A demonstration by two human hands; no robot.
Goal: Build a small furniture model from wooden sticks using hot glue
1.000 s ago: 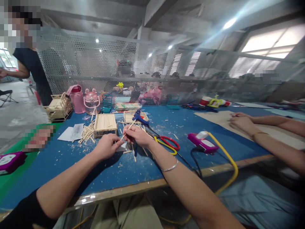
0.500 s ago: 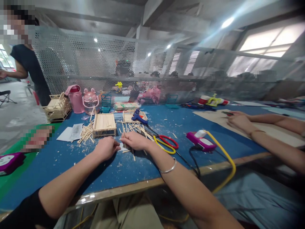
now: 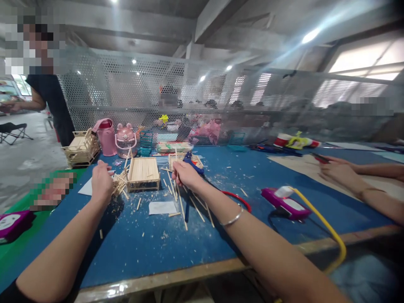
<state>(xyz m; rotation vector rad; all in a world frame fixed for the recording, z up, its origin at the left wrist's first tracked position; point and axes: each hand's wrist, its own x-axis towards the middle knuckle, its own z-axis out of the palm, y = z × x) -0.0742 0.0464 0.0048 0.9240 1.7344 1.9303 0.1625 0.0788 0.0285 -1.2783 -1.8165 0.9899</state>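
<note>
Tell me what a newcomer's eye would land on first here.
Probably the purple power strip, bright against the blue table on the right. Next, the pale stick platform between the left hand and right hand, with a pink bottle and eared pink jug behind it to the left.

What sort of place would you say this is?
Probably a shared craft workshop: miniature stick furniture and a blue glue gun sit on a blue worktable, and another person's hands work over brown paper alongside.
</note>
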